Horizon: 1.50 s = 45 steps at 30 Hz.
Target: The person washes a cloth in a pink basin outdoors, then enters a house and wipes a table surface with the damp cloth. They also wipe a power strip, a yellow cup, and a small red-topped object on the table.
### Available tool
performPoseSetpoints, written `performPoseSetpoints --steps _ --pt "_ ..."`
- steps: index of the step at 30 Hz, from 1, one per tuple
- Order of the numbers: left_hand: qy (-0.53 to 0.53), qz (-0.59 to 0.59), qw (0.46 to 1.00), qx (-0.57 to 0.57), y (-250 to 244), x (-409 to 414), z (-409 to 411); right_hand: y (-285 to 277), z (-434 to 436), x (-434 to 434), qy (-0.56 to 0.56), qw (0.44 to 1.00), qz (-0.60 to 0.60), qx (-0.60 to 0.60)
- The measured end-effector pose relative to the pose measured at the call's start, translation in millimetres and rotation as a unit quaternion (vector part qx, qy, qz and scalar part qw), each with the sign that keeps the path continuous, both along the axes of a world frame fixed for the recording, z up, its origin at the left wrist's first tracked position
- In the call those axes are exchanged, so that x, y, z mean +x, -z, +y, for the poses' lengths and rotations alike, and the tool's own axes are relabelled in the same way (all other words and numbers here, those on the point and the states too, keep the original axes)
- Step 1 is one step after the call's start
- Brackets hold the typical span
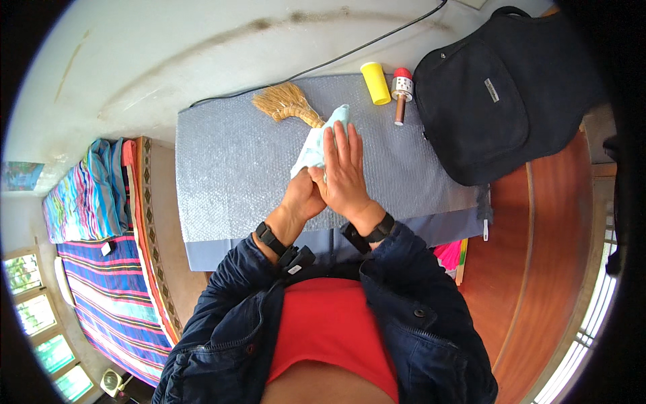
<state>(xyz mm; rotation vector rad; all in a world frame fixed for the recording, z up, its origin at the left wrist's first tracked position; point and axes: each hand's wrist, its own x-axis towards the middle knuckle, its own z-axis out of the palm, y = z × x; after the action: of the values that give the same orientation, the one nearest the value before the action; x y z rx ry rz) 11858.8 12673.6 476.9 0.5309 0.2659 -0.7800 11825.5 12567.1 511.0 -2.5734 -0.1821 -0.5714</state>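
A pale blue and white cloth (320,144) is folded between my hands over the bubble-wrapped table. My left hand (303,194) is curled around its lower end, with its fingertips partly hidden. Flat against the cloth's right side lies my right hand (345,171), its fingers extended upward and its thumb across by the left hand. Its palm is hidden, so I cannot tell whether it grips the cloth. Just beyond is a small straw hand broom (287,103), whose handle end disappears behind the cloth.
Bubble wrap (232,166) covers the grey-blue tabletop. A yellow cup (376,83) and a karaoke microphone (401,93) are beside a black backpack (474,101) at the right. A black cable (323,64) runs along the wall; a striped bed (116,283) is at left.
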Motion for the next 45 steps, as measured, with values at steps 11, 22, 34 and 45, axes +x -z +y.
performPoseSetpoints --steps 11,22,34,45 --pt "0.065 0.116 0.989 -0.059 28.7 3.5 24.3 39.1 -105.7 55.4 0.098 0.585 0.122 0.796" --pt "0.044 -0.116 0.984 0.129 48.3 11.9 -10.3 12.7 -7.6 0.0 -0.036 0.999 -0.026 0.019" --pt "-0.001 -0.456 0.722 0.521 73.6 109.5 -25.9 136.2 -163.2 35.5 0.213 0.901 0.266 0.267" --pt "0.015 -0.809 0.253 0.531 106.4 232.6 -68.8 139.9 -141.3 20.9 0.078 0.904 0.373 0.193"
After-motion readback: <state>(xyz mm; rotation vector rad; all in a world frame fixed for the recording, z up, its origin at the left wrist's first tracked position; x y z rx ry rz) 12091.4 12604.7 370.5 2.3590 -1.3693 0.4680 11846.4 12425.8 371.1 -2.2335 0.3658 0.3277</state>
